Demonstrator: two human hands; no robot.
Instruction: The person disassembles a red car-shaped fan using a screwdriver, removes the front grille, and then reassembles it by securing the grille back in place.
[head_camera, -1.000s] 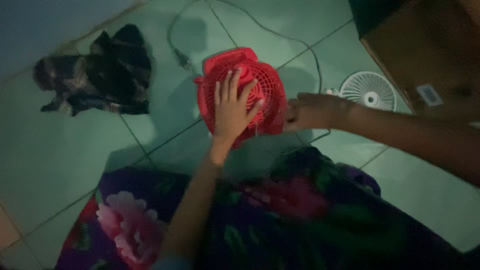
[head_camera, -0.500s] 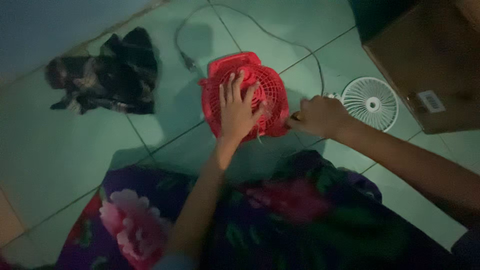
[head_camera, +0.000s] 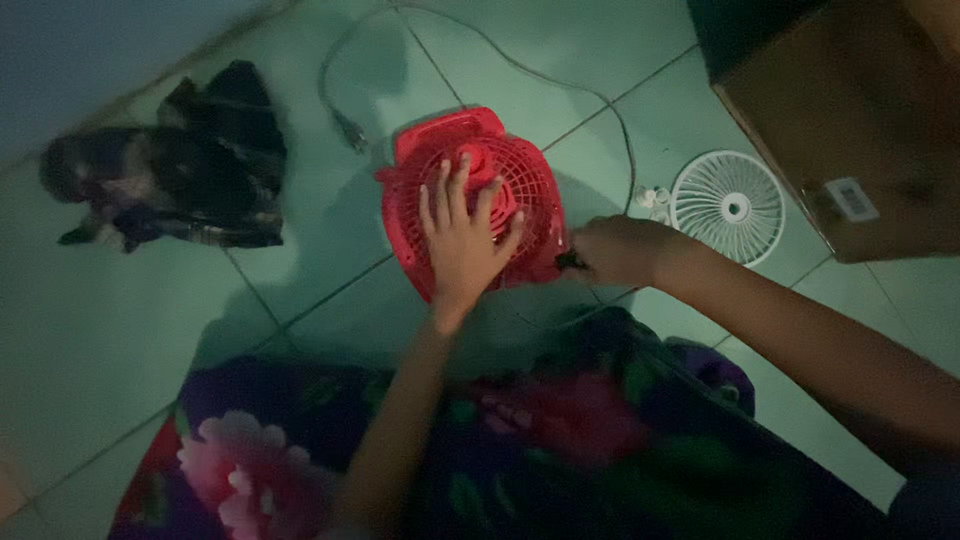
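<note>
Head view, left hand (head_camera: 462, 235): my palm lies flat and open on the red fan grille (head_camera: 470, 200), pressing it to the floor, as a second ago.
Head view, right hand (head_camera: 615, 250): now closed around a small dark tool at the grille's right edge, closer in than before.
Beyond my right hand: white fan blade (head_camera: 728, 206), cardboard box (head_camera: 850, 120).
Left of my left hand: dark cloth (head_camera: 190, 165).

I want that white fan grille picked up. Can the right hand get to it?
Probably yes: the white fan grille lies uncovered on the floor just beyond the right hand, nothing between them.
</note>
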